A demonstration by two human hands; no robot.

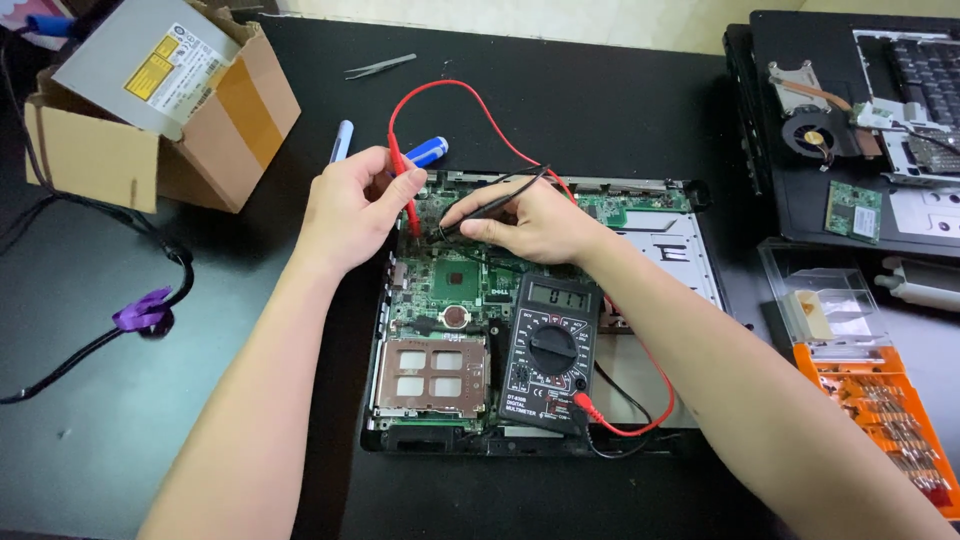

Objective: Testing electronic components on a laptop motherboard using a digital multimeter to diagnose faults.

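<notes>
An opened laptop base with a green circuit board (440,275) lies on the black table. My left hand (350,205) pinches a red test probe (408,195), its tip down on the board. My right hand (525,222) holds a black test probe (480,212) whose tip touches the board just right of the red one. A black digital multimeter (548,350) rests on the laptop base below my right hand, its display lit, with red and black leads (640,425) looping out of it.
A cardboard box (170,110) holding an optical drive sits at the back left. Tweezers (380,66), a pen (341,140), a black cable (90,340), another dismantled laptop (860,110) and an orange screwdriver bit case (885,400) lie around.
</notes>
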